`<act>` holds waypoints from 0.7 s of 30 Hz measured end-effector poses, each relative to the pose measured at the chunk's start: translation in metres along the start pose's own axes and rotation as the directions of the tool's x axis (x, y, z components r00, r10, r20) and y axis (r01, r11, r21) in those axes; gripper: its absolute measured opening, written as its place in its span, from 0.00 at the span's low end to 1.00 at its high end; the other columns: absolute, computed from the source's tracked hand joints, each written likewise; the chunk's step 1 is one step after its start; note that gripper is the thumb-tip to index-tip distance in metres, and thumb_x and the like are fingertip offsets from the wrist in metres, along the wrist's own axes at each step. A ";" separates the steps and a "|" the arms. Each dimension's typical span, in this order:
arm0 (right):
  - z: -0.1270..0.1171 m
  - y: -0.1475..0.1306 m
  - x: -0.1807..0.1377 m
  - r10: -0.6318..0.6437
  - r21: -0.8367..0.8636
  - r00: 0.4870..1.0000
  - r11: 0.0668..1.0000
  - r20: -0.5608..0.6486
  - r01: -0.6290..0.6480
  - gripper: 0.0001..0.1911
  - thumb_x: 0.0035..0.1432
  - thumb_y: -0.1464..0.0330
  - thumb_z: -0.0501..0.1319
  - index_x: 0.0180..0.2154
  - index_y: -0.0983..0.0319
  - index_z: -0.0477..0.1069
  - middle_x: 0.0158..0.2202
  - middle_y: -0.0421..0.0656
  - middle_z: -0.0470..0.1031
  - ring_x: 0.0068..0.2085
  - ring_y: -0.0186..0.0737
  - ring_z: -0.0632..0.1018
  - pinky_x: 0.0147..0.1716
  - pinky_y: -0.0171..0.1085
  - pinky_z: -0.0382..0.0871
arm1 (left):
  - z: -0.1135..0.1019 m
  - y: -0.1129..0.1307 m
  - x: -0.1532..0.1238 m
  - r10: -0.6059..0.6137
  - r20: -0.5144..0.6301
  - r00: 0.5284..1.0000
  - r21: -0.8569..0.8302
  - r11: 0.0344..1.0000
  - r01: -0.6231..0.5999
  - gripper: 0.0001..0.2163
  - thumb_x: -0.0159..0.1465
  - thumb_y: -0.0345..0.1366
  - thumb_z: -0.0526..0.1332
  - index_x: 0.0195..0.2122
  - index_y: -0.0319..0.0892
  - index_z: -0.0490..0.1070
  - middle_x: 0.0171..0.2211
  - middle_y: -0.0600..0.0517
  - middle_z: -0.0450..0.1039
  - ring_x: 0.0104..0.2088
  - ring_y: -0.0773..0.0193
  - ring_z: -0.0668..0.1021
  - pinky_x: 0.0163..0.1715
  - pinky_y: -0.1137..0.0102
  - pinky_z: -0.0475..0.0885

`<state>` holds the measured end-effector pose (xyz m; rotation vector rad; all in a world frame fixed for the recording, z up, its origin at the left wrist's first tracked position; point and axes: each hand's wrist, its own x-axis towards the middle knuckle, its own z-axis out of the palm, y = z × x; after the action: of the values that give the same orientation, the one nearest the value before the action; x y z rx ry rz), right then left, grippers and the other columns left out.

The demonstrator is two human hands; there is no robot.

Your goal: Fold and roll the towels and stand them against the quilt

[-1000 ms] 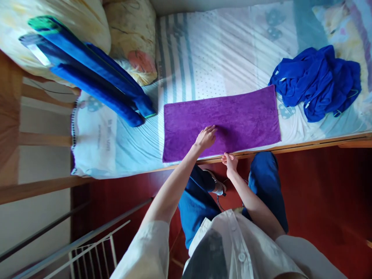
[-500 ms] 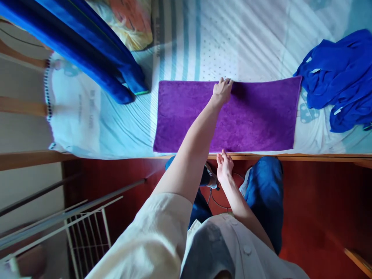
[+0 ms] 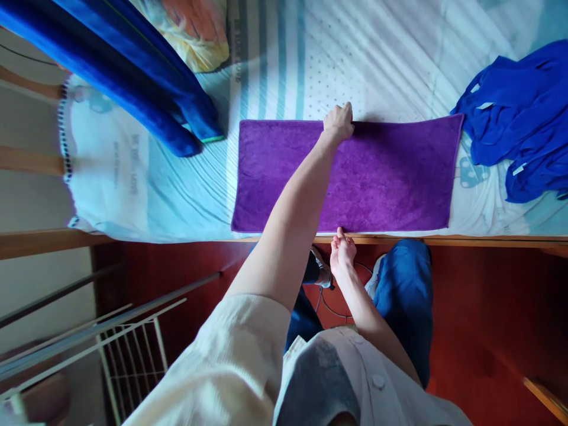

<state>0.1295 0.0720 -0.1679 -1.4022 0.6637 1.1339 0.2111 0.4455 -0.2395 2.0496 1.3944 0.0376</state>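
We reach across a bed, our left hand curled at the far edge of a purple towel spread flat along the bedside, its grip hard to make out. Our right hand, palm up and fingers bent, is at the near edge. Crumpled blue cloth lies by the towel's far right corner; long blue rolls slant in at upper left beside a patterned pillow. Our jeans show above a red floor.
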 end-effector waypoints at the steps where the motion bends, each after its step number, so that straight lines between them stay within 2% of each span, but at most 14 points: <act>1: -0.001 0.000 -0.001 -0.007 -0.010 1.000 1.000 0.005 0.007 0.19 0.55 0.68 0.70 0.29 0.56 0.58 0.23 0.32 0.73 0.28 0.30 0.77 0.37 0.33 0.79 | -0.004 0.002 -0.002 0.005 -0.010 1.000 -0.004 1.000 -0.005 0.11 0.72 0.37 0.56 0.53 0.41 0.70 0.52 0.47 0.68 0.59 0.45 0.75 0.55 0.48 0.70; 4: -0.005 0.000 -0.005 -0.024 -0.002 1.000 1.000 0.002 0.024 0.21 0.54 0.68 0.71 0.29 0.56 0.57 0.24 0.32 0.74 0.28 0.30 0.78 0.36 0.33 0.78 | -0.020 0.013 -0.016 0.023 -0.041 0.999 -0.025 0.999 -0.024 0.12 0.73 0.35 0.52 0.54 0.42 0.69 0.52 0.47 0.68 0.59 0.49 0.76 0.55 0.49 0.70; 8: -0.014 -0.007 -0.014 -0.083 0.008 0.996 0.996 0.023 0.083 0.26 0.51 0.67 0.74 0.30 0.56 0.54 0.27 0.32 0.76 0.27 0.29 0.77 0.33 0.31 0.77 | -0.053 0.039 -0.051 0.047 -0.088 0.995 -0.059 0.997 -0.052 0.13 0.67 0.32 0.63 0.52 0.41 0.71 0.47 0.46 0.74 0.53 0.52 0.79 0.57 0.52 0.71; 14: -0.047 -0.045 -0.033 -0.218 -0.018 0.973 0.975 0.077 0.220 0.27 0.45 0.67 0.76 0.30 0.56 0.54 0.24 0.30 0.72 0.25 0.29 0.76 0.32 0.31 0.73 | -0.106 0.081 -0.116 0.103 -0.194 0.976 -0.106 0.986 -0.125 0.12 0.62 0.27 0.64 0.47 0.41 0.74 0.38 0.48 0.79 0.47 0.53 0.80 0.54 0.55 0.74; 17: -0.074 -0.066 -0.046 -0.335 -0.100 0.933 0.932 0.132 0.349 0.25 0.43 0.63 0.75 0.31 0.56 0.59 0.25 0.30 0.72 0.29 0.32 0.79 0.32 0.31 0.72 | -0.134 0.100 -0.147 0.100 -0.279 0.955 -0.165 0.975 -0.150 0.10 0.60 0.27 0.64 0.43 0.42 0.75 0.38 0.48 0.80 0.47 0.54 0.81 0.53 0.58 0.74; 21: -0.110 -0.092 -0.066 -0.520 -0.217 0.842 0.814 0.144 0.539 0.21 0.39 0.58 0.75 0.33 0.58 0.69 0.26 0.33 0.76 0.32 0.36 0.80 0.36 0.35 0.74 | -0.176 0.123 -0.191 0.087 -0.361 0.928 -0.244 0.952 -0.185 0.07 0.60 0.28 0.64 0.40 0.41 0.77 0.36 0.46 0.82 0.43 0.55 0.82 0.51 0.62 0.74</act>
<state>0.2148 -0.0312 -0.0844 -1.6146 0.0455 0.8288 0.1645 0.3442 0.0257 1.9610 1.3541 0.6482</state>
